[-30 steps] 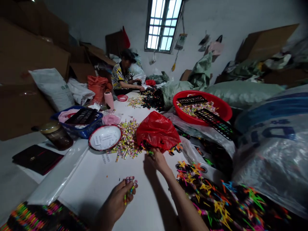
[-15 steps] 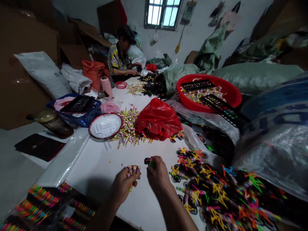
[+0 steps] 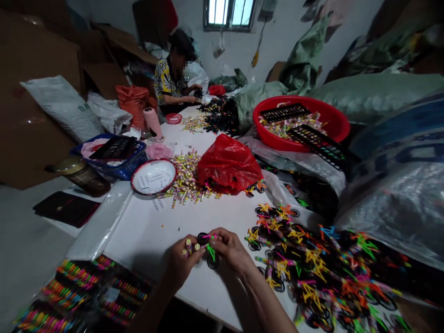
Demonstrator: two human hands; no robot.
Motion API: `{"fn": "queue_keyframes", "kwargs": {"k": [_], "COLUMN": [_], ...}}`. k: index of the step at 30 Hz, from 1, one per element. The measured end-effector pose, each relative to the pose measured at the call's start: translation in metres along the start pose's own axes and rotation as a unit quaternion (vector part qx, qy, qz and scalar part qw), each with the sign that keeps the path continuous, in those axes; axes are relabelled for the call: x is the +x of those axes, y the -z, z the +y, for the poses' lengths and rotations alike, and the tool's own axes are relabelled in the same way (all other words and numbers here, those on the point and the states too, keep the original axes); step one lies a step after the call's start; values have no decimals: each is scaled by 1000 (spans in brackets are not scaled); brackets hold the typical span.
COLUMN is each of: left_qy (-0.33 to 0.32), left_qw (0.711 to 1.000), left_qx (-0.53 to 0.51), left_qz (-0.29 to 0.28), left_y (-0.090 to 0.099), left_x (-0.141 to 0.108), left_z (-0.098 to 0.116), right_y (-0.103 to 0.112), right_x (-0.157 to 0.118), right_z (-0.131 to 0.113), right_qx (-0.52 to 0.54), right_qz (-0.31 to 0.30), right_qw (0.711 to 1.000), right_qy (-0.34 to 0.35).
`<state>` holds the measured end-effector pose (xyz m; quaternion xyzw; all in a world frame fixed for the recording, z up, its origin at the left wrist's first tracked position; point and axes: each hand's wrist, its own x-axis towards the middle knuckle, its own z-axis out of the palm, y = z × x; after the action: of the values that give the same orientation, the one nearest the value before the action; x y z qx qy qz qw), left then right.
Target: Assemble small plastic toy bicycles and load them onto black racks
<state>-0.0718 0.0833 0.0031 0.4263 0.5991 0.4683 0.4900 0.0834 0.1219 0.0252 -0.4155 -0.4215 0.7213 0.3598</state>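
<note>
Running from the lower middle of the view toward the far wall, the desk (image 3: 145, 236) carries most of the goods. A heap of bikes (image 3: 314, 270), mixed in colour, covers its right side. Beyond that sits a red tub (image 3: 335, 132) with small tubes inside. A red bag (image 3: 231, 162) lies mid-desk, bike parts showing at its lower edge. A tube pile (image 3: 187, 173) adjoins it on the left, with a white bowl (image 3: 169, 171) just beside. Right hand (image 3: 232, 249): fingers nearly closed, pinching one bike (image 3: 211, 252), green-framed with a pink handlebar, above the desk at the left hand's fingertips. Left hand (image 3: 182, 263): fingers curled round at least three tubes (image 3: 188, 243), ends up; whether it touches the bike cannot be told.
</note>
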Motion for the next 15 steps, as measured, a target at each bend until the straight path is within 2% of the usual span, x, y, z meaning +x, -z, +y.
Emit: {"fn": "queue_keyframes", "kwargs": {"k": [2, 8, 10, 13, 15], "left_qy": [-28, -51, -54, -54, -55], "left_qw": [1000, 998, 998, 997, 996], "left_qx": [-7, 11, 24, 49, 57], "left_qz": [-1, 26, 33, 35, 29], "left_y": [-3, -10, -11, -15, -16], "left_x": [-2, -11, -13, -15, -13], "left_z": [2, 0, -7, -17, -19], "right_y": [3, 6, 1, -4, 2], "right_x": [0, 2, 4, 5, 0], "right_z": [1, 9, 16, 21, 13], "right_qx": [10, -8, -58, -183, -228], "right_qz": [18, 29, 57, 116, 113], "right_qw": [1000, 1000, 997, 974, 965], "right_qy": [2, -9, 16, 61, 62]}}
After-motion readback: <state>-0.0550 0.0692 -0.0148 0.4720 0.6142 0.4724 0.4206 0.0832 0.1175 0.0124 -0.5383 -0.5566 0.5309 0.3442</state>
